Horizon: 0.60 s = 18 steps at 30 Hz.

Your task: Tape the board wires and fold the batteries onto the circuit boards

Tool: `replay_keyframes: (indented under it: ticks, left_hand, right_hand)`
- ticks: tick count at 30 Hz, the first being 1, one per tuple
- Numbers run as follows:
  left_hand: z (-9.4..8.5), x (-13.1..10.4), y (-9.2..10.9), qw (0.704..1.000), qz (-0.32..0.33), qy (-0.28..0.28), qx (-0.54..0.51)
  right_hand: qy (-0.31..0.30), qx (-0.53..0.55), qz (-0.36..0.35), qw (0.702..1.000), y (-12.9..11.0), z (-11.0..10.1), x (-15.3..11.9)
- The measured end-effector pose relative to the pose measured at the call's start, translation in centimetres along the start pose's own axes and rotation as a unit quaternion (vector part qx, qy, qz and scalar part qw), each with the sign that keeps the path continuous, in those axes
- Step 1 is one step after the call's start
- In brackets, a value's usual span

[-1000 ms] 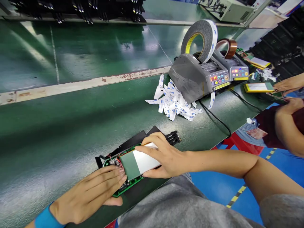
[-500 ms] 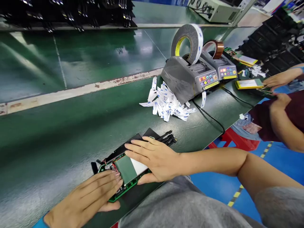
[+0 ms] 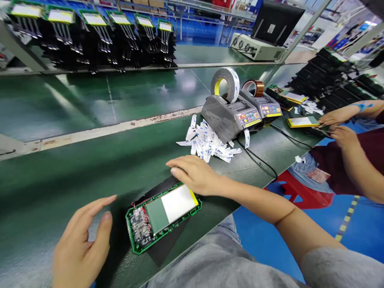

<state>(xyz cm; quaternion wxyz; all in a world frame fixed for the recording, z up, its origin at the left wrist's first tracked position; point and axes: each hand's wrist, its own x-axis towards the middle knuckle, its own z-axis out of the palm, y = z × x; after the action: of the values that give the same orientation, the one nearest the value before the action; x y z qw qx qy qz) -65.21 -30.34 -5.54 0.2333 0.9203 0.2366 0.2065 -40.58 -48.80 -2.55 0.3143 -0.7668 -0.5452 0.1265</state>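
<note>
A green-edged device [image 3: 171,229] lies face up on the bench, with a battery pack [image 3: 179,203] in white, green and yellow fitted in it. A circuit board [image 3: 140,225] with red wires sits at its left end. Black panels [image 3: 160,188] stick out from under its far and near sides. My left hand [image 3: 82,244] hovers left of the device, thumb and fingers apart, holding nothing. Over the device's far right corner, my right hand [image 3: 195,174] is curled with its fingers together. What lies under that palm is hidden.
Tape strips [image 3: 207,140] are heaped beside a grey tape dispenser [image 3: 223,118], with a second dispenser [image 3: 261,104] behind. A black cable [image 3: 261,160] runs to the bench edge. Similar devices [image 3: 96,24] stand stacked on the back shelf. A co-worker's hands [image 3: 339,120] handle another battery pack at right.
My left hand has lifted off the device and moved left, opening. My right hand has slid off the battery pack to the far right corner and curled. The head view has tilted up.
</note>
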Motion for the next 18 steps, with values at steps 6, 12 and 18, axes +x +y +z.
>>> replay_keyframes:
  ticks: [6,12,18]
  left_hand:
    - [-0.1,0.9,0.9,0.998,-0.039,-0.027,-0.027]
    - [0.8,1.9,1.6,0.994,0.103,-0.042,-0.014]
    - [1.4,2.5,3.1,0.990,0.139,-0.036,0.004]
  right_hand:
    - [-0.039,-0.202,-0.108,0.973,-1.3,3.8,-0.9]
    - [-0.026,-0.082,-0.202,0.976,-2.2,3.5,0.8]
    - [-0.048,-0.057,-0.240,0.968,-2.9,3.7,2.3]
